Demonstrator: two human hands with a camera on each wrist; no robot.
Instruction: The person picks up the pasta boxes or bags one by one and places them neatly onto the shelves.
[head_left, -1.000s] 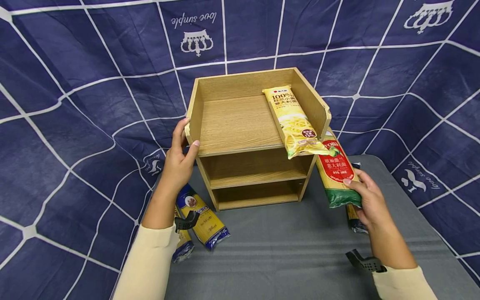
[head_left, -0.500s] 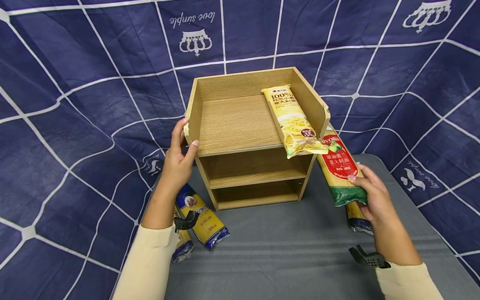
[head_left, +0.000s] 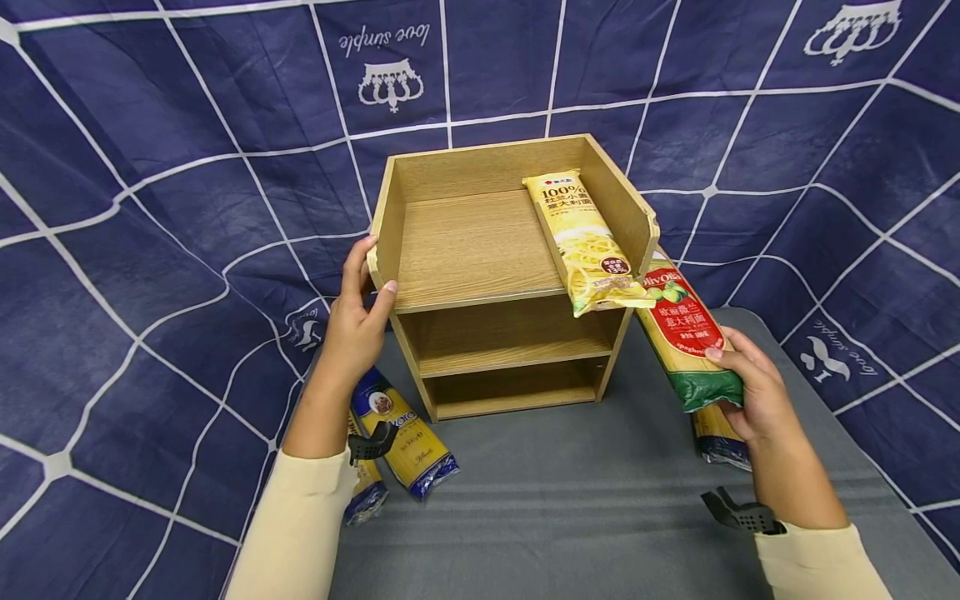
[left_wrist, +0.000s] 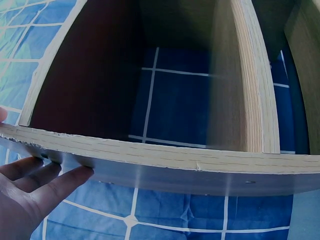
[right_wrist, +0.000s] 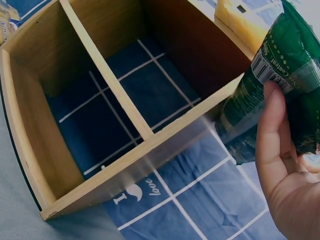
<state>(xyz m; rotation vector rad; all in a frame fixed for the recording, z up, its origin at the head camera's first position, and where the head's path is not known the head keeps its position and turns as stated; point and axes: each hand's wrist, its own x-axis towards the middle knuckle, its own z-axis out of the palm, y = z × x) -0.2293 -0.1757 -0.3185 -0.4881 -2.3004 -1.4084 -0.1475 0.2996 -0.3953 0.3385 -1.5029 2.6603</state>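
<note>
My left hand [head_left: 360, 321] grips the upper left side panel of a small wooden shelf [head_left: 472, 242], its thumb near the front edge and its fingers on the outer face. My right hand [head_left: 757, 387] holds a spaghetti packet [head_left: 686, 325] by its green lower end, thumb on top. The packet has a red label, tilts up beside the shelf's right side, and its far end is hidden behind that panel. In the right wrist view, the packet's green back [right_wrist: 297, 40] shows a barcode. A yellow pasta packet [head_left: 585, 242] lies on the shelf's top board, against the right wall.
Two blue-and-yellow pasta packets [head_left: 412, 442] lie on the grey table cover [head_left: 555, 508] left of the shelf. Another dark-ended pasta packet [head_left: 720, 437] lies partly under the right hand. Blue checked cloth [head_left: 510, 67] hangs behind and at both sides.
My right hand has shifted slightly to the right with the spaghetti packet, uncovering more of the label and of the packet on the table below. The left hand and shelf stay in place.
</note>
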